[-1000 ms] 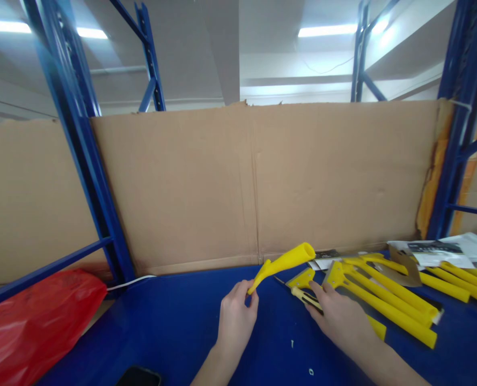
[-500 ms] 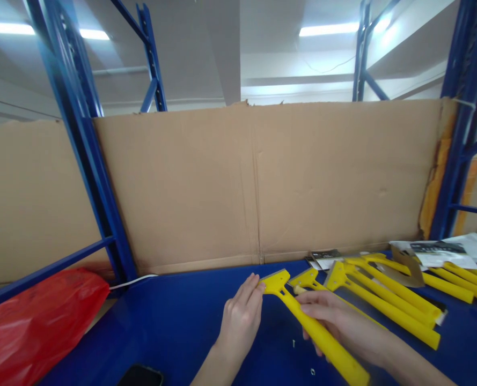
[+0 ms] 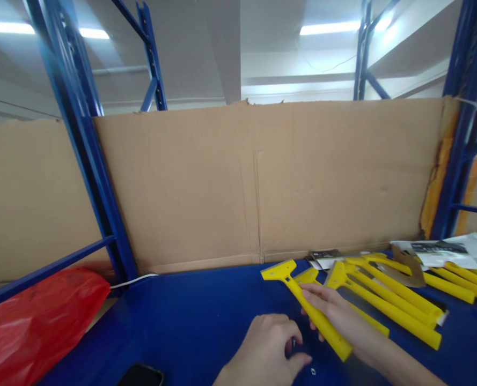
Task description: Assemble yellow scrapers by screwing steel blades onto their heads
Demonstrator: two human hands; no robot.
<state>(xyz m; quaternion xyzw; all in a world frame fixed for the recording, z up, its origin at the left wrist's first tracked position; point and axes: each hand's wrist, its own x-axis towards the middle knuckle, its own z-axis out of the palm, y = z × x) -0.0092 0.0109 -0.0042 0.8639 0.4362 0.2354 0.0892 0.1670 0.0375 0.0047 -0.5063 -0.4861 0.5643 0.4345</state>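
A yellow scraper (image 3: 316,316) with a wide flat head is held by its handle in my right hand (image 3: 335,311), tilted with the head up and to the left. My left hand (image 3: 268,348) is low over the blue surface, thumb and fingers curved apart around a small dark screw (image 3: 293,343). A small metal nut (image 3: 313,371) lies on the surface just right of my left thumb. More yellow scrapers (image 3: 387,311) lie side by side to the right, behind my right hand.
Blue tabletop (image 3: 182,316) with a black phone (image 3: 141,375) at the front edge. A red plastic bag (image 3: 41,327) lies at the left beside a blue rack post (image 3: 101,203). Cardboard (image 3: 190,187) stands behind; packaging (image 3: 439,253) and more yellow handles are at the right.
My left hand has left the scraper's head and moved down to the screw on the surface, its fingers now apart. My right hand has lifted the scraper slightly.
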